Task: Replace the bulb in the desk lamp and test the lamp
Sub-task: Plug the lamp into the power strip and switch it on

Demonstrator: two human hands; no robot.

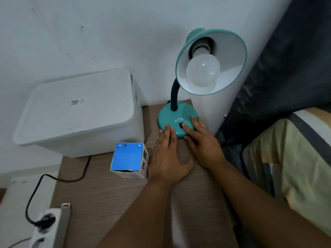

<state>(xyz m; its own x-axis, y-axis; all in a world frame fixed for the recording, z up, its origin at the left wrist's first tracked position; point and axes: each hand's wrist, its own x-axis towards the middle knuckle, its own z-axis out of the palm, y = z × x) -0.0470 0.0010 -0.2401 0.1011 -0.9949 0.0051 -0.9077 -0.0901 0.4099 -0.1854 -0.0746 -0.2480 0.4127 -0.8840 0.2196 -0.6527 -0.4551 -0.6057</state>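
Observation:
A teal desk lamp stands at the back right of the wooden table (111,197), its round base (170,117) marked ATN. Its shade (231,56) tilts toward me with a white bulb (203,70) screwed into the socket; the bulb is unlit. My left hand (167,156) lies flat on the table, fingertips resting on the base's front edge. My right hand (200,138) rests on the base, a fingertip on the black switch (180,124). A blue and white bulb box (129,160) stands just left of my left hand.
A white lidded plastic bin (78,111) fills the table's back left. The lamp's black cord (41,179) runs to a white power strip (48,228) at the lower left. A bed with a patterned cover (293,167) borders the right side. A white wall stands behind.

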